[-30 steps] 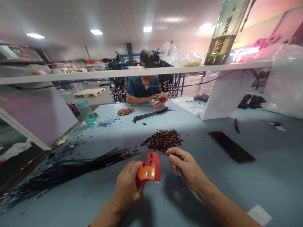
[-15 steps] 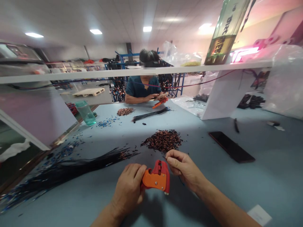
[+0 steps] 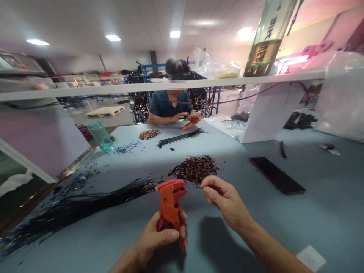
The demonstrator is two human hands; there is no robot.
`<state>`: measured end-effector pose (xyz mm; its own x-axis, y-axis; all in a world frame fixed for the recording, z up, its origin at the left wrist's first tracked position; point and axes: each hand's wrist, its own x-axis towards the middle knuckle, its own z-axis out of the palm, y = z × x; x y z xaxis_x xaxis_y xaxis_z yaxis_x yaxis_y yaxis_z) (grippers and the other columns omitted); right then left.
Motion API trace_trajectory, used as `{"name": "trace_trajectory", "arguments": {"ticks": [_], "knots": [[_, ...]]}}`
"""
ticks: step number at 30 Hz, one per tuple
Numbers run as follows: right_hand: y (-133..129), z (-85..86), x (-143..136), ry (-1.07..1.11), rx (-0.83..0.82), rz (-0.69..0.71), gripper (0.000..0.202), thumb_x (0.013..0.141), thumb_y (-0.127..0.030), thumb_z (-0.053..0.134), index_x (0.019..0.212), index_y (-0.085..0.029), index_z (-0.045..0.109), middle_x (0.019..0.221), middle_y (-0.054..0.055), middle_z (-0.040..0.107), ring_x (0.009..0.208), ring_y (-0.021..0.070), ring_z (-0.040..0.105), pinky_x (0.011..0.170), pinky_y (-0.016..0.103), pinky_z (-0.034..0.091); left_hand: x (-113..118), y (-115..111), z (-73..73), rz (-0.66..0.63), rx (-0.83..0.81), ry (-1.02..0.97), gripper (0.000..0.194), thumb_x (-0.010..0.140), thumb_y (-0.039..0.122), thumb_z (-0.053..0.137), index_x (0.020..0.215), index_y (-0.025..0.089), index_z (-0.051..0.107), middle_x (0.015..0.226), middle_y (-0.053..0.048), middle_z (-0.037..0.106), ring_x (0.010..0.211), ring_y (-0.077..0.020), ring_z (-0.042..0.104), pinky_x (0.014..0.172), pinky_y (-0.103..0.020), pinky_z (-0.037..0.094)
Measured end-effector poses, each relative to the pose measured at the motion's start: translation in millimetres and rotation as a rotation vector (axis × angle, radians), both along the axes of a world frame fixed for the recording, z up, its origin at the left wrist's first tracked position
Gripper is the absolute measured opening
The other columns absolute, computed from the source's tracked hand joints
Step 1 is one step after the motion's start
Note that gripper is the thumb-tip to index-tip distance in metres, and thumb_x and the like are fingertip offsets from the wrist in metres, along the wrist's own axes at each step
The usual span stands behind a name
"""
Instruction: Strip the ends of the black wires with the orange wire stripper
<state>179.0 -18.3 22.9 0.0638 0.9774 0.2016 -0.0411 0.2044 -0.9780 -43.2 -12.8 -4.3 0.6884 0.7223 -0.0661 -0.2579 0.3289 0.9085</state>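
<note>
My left hand (image 3: 162, 239) grips the handles of an orange-red wire stripper (image 3: 170, 199), held upright with its jaws pointing right. My right hand (image 3: 224, 199) pinches a thin black wire (image 3: 199, 186) between thumb and forefinger, its tip a little to the right of the stripper's jaws. Just beyond both hands lies a heap of small dark copper-tipped wire pieces (image 3: 195, 168). A long bundle of black wires (image 3: 85, 203) stretches across the blue table (image 3: 284, 220) to my left.
A dark phone (image 3: 277, 181) lies to the right, a white card (image 3: 311, 258) at the near right. A green bottle (image 3: 100, 135) stands far left. Across the table a person (image 3: 170, 106) works with another orange stripper (image 3: 191, 123), wires and a second heap. A white shelf (image 3: 182, 85) spans overhead.
My left hand turned the stripper from lying sideways to upright, jaws now facing right. My right hand with the wire shifted slightly up and stays beside the jaws.
</note>
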Motion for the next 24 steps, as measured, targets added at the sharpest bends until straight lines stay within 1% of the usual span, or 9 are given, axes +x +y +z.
{"name": "trace_trajectory", "arguments": {"ticks": [3,7,10,13,15,19,24], "knots": [[-4.8,5.5,-2.0,-0.174,0.093,-0.019,0.015,0.086,-0.033,0.058,0.080,-0.020,0.062,0.060,-0.005,0.045,0.052,0.0111,0.040,0.049,0.023,0.033,0.4,-2.3,-2.2,-0.064,-0.061,-0.015,0.043,0.070,0.035,0.080,0.103,0.013,0.064,0.074,-0.005,0.065,0.065,-0.0186,0.063,0.062,-0.033,0.052],[-10.5,9.0,-5.5,-0.323,0.192,-0.013,0.014,0.089,-0.029,0.054,0.080,-0.020,0.060,0.059,-0.005,0.046,0.052,0.0111,0.041,0.049,0.023,0.033,-0.7,-4.8,-2.6,-0.073,-0.063,-0.025,0.043,0.070,0.035,0.081,0.103,0.013,0.064,0.075,-0.005,0.066,0.065,-0.0178,0.063,0.063,-0.033,0.052],[-13.1,8.4,-7.2,-0.360,0.215,-0.019,0.016,0.091,-0.029,0.052,0.080,-0.020,0.059,0.058,-0.005,0.045,0.051,0.0108,0.040,0.049,0.023,0.033,0.1,-5.5,-1.5,-0.075,-0.057,-0.029,0.044,0.070,0.035,0.082,0.103,0.013,0.064,0.074,-0.005,0.066,0.065,-0.0174,0.063,0.063,-0.032,0.052],[-14.4,7.8,-8.0,-0.387,0.263,-0.047,0.014,0.092,-0.025,0.053,0.080,-0.020,0.059,0.058,-0.006,0.044,0.050,0.0101,0.039,0.048,0.022,0.032,2.2,-6.1,0.9,-0.107,-0.064,-0.032,0.044,0.069,0.036,0.082,0.102,0.013,0.064,0.073,-0.005,0.066,0.064,-0.0167,0.064,0.062,-0.030,0.051],[-14.9,8.0,-8.2,-0.414,0.315,-0.051,0.012,0.091,-0.022,0.054,0.082,-0.020,0.061,0.060,-0.005,0.048,0.051,0.0097,0.041,0.048,0.021,0.033,3.5,-6.8,2.0,-0.129,-0.074,-0.038,0.043,0.069,0.036,0.082,0.101,0.013,0.064,0.073,-0.005,0.066,0.063,-0.0165,0.064,0.061,-0.029,0.051],[-15.4,9.3,-7.8,-0.471,0.410,-0.060,0.012,0.091,-0.019,0.054,0.088,-0.019,0.065,0.068,-0.001,0.059,0.055,0.0103,0.049,0.053,0.022,0.038,4.8,-7.9,1.5,-0.150,-0.083,-0.062,0.042,0.069,0.035,0.082,0.100,0.013,0.064,0.071,-0.005,0.066,0.062,-0.0167,0.064,0.060,-0.029,0.051],[-15.3,9.4,-6.3,-0.491,0.429,-0.063,0.013,0.091,-0.019,0.055,0.089,-0.018,0.067,0.066,-0.001,0.061,0.055,0.0111,0.052,0.053,0.022,0.040,5.1,-8.3,1.8,-0.158,-0.092,-0.070,0.041,0.069,0.035,0.082,0.099,0.013,0.064,0.071,-0.005,0.066,0.062,-0.0164,0.064,0.060,-0.030,0.051]]}}
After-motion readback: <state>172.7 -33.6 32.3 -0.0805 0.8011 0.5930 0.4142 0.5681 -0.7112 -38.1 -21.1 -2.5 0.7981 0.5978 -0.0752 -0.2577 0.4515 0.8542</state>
